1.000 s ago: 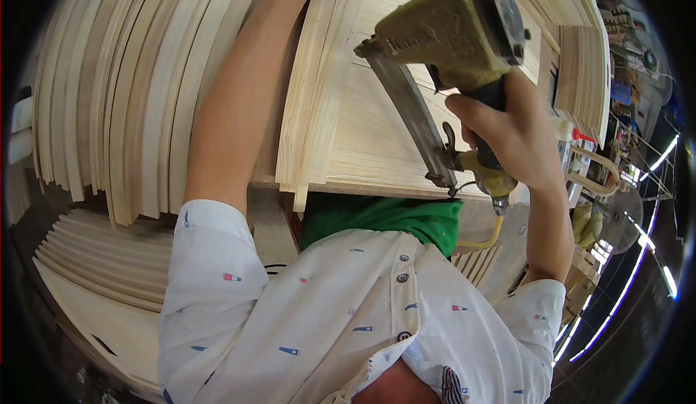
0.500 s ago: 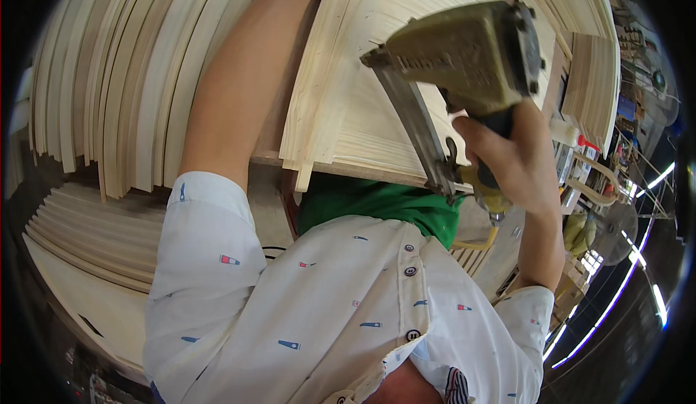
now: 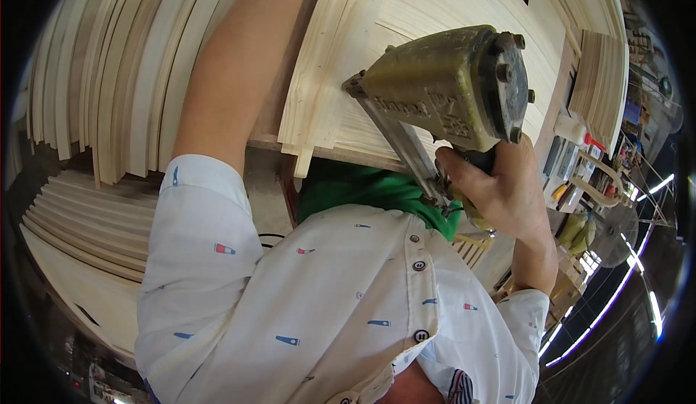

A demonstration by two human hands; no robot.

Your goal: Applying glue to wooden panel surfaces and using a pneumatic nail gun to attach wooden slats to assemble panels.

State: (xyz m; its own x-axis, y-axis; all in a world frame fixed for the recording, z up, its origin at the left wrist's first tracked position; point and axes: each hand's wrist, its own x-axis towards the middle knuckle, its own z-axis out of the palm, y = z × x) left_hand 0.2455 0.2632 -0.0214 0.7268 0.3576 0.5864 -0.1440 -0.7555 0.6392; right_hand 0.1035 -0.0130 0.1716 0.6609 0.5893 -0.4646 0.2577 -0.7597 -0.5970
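The nail gun (image 3: 446, 89), olive and worn, sits right of centre, its blocky head tilted toward the far right and its long thin magazine running down to the near side. Its nose presses against the near edge of a pale wood panel (image 3: 435, 13) that lies flat on the bench and fills the far middle of the view. The right hand (image 3: 500, 190) is clamped round the gun's grip just below the head, fingers wrapped tight.

The left arm reaches up from the white patterned sleeve (image 3: 196, 244) across the left of the panel; the left hand is out of view past the top edge, so whether it grips anything cannot be told.

A strip of moulding (image 3: 312, 92) lies along the panel's left edge, just beside the arm. Left of that, many long pale slats (image 3: 101, 78) lean in a fan, and more slats (image 3: 80, 223) are stacked flat nearer and lower. A green cloth (image 3: 362, 190) shows under the panel's near edge, above the shirt. Far right, a cluttered shelf (image 3: 587, 179) holds small tools and bottles, too small to tell apart.
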